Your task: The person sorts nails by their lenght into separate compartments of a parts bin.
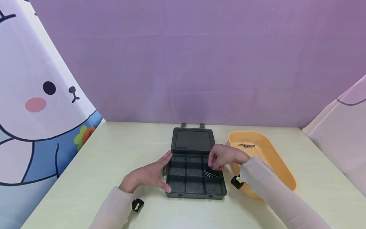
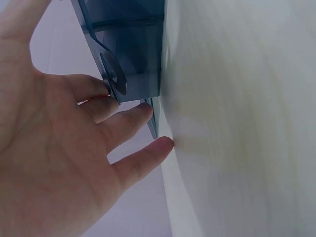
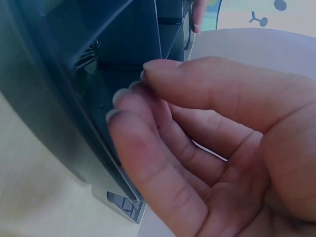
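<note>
A dark translucent compartment box lies on the table with its lid folded back. My left hand is at the box's left side, thumb by the front corner; in the left wrist view its fingers are extended along the end wall, beside a latch. Above the right column, my right hand has curled fingers, thumb close to the fingertips. Nothing shows between them in the right wrist view. Several thin metal nails or screws lie in the middle right compartment, just below those fingertips.
To the right stands an orange-yellow tray, partly behind the right forearm, with several more nails or screws near its far end. A purple cloth hangs behind the table. Each wrist carries a small black device.
</note>
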{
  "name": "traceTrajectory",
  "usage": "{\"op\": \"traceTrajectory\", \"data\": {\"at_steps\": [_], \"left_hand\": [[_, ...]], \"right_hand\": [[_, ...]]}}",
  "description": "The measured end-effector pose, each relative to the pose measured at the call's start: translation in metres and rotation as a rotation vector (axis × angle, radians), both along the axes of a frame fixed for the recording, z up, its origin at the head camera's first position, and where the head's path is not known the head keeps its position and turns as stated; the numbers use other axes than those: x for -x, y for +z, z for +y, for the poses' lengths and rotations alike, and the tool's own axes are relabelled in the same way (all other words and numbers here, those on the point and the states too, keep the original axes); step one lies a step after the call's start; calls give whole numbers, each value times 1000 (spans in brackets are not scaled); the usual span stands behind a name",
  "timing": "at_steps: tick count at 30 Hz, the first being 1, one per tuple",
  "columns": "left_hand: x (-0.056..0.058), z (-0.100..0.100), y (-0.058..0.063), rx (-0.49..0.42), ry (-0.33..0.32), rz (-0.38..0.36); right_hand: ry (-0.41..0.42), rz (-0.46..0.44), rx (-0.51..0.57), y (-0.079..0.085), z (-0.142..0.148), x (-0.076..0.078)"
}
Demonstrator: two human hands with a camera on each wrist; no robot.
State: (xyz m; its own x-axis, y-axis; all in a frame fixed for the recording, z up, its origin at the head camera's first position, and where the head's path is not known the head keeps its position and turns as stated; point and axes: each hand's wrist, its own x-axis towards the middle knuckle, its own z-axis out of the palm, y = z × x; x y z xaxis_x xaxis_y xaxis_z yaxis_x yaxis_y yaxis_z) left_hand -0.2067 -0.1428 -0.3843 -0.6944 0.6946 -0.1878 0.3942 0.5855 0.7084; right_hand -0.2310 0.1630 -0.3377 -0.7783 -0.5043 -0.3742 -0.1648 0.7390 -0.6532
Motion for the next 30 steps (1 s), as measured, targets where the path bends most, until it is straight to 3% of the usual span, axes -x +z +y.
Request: {"op": "traceTrajectory", "data": {"at_steps": [15,30], "left_hand": [[-1,0,0,0,0,0],[-3,-3,0,-11,11,-6]], "right_hand": [[16,-25,-15,1,1,2],[61,-1,-1,19,11,0]]}}
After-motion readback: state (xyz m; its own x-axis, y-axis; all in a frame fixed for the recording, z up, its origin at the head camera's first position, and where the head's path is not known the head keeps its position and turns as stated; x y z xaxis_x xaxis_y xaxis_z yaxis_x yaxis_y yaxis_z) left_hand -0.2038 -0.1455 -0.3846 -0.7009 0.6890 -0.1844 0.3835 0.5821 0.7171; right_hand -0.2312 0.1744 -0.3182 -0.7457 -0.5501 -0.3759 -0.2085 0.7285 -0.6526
